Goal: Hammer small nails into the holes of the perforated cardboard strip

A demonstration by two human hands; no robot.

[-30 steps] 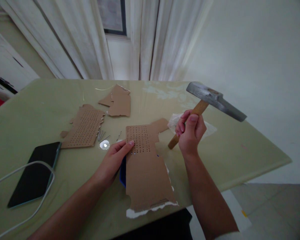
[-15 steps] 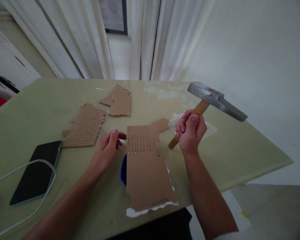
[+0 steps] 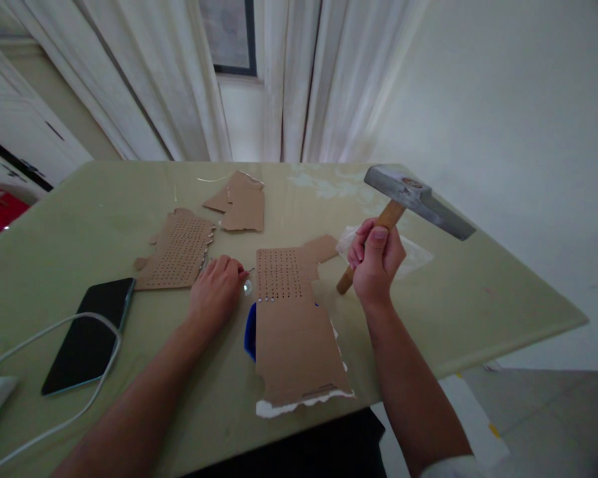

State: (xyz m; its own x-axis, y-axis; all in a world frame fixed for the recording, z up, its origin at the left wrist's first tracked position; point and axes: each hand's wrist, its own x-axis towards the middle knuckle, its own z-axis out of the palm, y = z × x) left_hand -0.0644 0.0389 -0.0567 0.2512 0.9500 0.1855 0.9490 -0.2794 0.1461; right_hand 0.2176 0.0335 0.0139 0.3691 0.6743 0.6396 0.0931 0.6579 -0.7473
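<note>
My right hand (image 3: 376,265) grips the wooden handle of a hammer (image 3: 412,202), its steel head raised above the table's right side. My left hand (image 3: 217,289) rests on the green table (image 3: 478,299), fingers pinched on a small nail whose tip pokes out beside a shiny spot. Just right of that hand lies a long cardboard piece (image 3: 292,312) with rows of punched holes, lying over a blue object (image 3: 250,330).
A second perforated cardboard (image 3: 178,253) and a plain torn piece (image 3: 242,203) lie farther back. A dark phone (image 3: 90,334) and a white cable (image 3: 54,372) sit at the left. Clear plastic (image 3: 413,252) lies behind the hammer. Curtains hang beyond the table.
My left hand left the cardboard's edge, moved left to the loose nails and closed its fingers on one. The hammer stayed raised, shifting slightly.
</note>
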